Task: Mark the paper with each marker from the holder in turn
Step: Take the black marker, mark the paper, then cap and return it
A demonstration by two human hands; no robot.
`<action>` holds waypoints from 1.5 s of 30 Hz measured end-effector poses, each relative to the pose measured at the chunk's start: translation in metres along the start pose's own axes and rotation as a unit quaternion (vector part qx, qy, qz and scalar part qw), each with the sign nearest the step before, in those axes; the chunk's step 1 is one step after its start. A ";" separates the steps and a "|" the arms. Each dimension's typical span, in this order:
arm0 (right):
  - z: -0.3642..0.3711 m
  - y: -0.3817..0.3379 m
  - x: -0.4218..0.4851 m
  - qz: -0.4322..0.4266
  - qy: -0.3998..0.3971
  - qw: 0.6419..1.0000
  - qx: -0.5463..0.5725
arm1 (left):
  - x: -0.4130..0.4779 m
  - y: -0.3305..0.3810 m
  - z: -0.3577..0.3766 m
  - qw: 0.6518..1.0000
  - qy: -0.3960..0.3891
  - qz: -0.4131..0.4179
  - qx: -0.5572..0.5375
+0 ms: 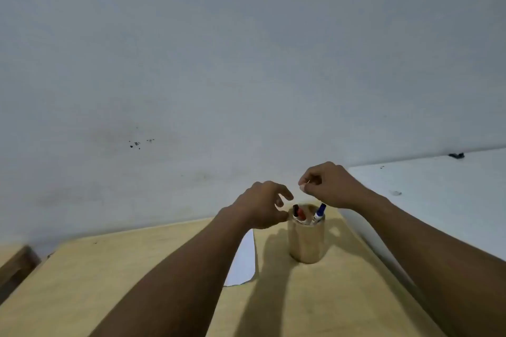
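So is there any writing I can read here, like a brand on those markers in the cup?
No text here can be read.
Blue-capped marker: dark print on its white barrel, too blurred to read.
Red and black marker: no print legible.
Holder, paper: no writing visible.

One view only, and it's riding on the person's head, looking forward and tilting just slightly down. The wall point(219, 49) is filling the whole upper part of the frame, while the tabletop point(95, 282) is squeezing into the bottom strip. Both forearms are reaching away from the lens from the lower edge. The wide angle is bending the tabletop's far edge. The holder point(306, 241) is sitting close, low and right of centre.
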State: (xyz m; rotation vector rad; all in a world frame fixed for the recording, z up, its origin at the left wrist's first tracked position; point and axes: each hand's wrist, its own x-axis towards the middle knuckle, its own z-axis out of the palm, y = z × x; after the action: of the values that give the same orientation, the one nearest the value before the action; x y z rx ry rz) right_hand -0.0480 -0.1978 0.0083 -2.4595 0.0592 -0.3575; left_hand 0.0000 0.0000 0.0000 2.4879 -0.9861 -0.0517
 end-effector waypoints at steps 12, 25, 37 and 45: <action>0.003 0.010 0.023 0.021 0.055 0.997 0.040 | 0.030 -0.008 0.000 0.998 0.041 0.009 -0.056; 0.062 -0.131 -0.012 0.041 0.027 0.955 0.292 | -0.050 -0.057 -0.099 0.832 0.210 -0.111 -0.501; 0.150 -0.146 0.013 0.192 -0.047 0.772 0.604 | -0.094 -0.135 -0.071 0.873 0.078 -0.162 -0.454; 0.137 -0.105 0.055 0.153 -0.026 0.800 0.580 | -0.093 -0.200 -0.051 0.922 0.096 -0.213 -0.308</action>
State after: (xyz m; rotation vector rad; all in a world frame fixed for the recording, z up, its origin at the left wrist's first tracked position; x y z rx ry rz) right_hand 0.0373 -0.0405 -0.0177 -1.1980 0.1569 -0.1030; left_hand 0.0692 0.2095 -0.0528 2.0161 -0.2645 -0.2150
